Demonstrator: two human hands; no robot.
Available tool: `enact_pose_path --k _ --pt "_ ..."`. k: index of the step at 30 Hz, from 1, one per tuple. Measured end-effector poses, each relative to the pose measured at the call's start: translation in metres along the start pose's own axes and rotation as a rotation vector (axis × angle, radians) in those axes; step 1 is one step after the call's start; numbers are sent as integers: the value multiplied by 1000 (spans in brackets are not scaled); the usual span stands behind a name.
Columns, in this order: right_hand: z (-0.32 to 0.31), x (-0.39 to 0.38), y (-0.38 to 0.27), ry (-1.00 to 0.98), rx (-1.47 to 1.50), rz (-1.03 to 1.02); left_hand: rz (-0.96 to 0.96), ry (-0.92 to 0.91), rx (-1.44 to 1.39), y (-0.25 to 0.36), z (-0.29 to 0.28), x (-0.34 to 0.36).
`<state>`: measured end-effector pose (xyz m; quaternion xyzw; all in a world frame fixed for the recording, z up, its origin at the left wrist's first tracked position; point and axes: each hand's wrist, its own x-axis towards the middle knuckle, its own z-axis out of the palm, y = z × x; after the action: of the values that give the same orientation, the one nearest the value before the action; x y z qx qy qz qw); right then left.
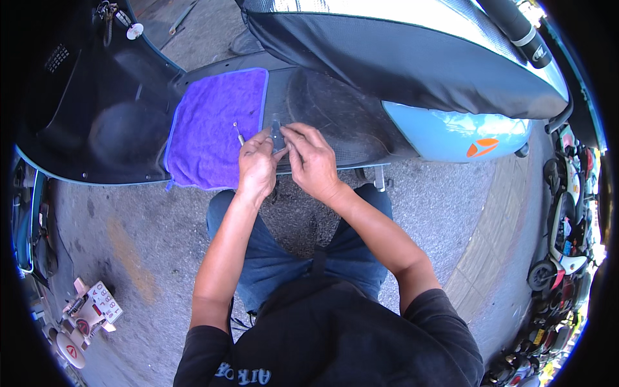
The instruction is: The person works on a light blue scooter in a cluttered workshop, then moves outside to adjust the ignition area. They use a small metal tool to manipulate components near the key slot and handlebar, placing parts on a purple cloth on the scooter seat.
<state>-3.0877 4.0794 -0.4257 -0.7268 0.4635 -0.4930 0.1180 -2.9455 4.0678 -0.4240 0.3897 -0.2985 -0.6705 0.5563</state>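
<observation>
My left hand (256,161) is closed over the edge of a purple cloth (204,126) lying on a scooter's dark footboard (329,122). A thin silver metal piece with a small ring end (240,135) pokes up-left from that hand. My right hand (313,161) meets it from the right, fingers bent around a small flat grey piece (276,133) between the two hands. Which fingers bear the piece's weight, and what lies under them, is hidden.
The scooter's covered seat (387,51) and light-blue body (438,129) are at upper right, its front shield (97,109) at left, with hanging keys (132,29). Other scooters line the right (567,213) and lower left (87,313). My knees are below the footboard.
</observation>
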Motion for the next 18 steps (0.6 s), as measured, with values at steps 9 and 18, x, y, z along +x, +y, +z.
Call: enact_pose_path --k 9,18 --pt "1 15 -2 -115 159 341 2 9 74 -7 -5 -4" --pt "6 17 -3 -194 42 288 5 28 137 -10 -11 -5"
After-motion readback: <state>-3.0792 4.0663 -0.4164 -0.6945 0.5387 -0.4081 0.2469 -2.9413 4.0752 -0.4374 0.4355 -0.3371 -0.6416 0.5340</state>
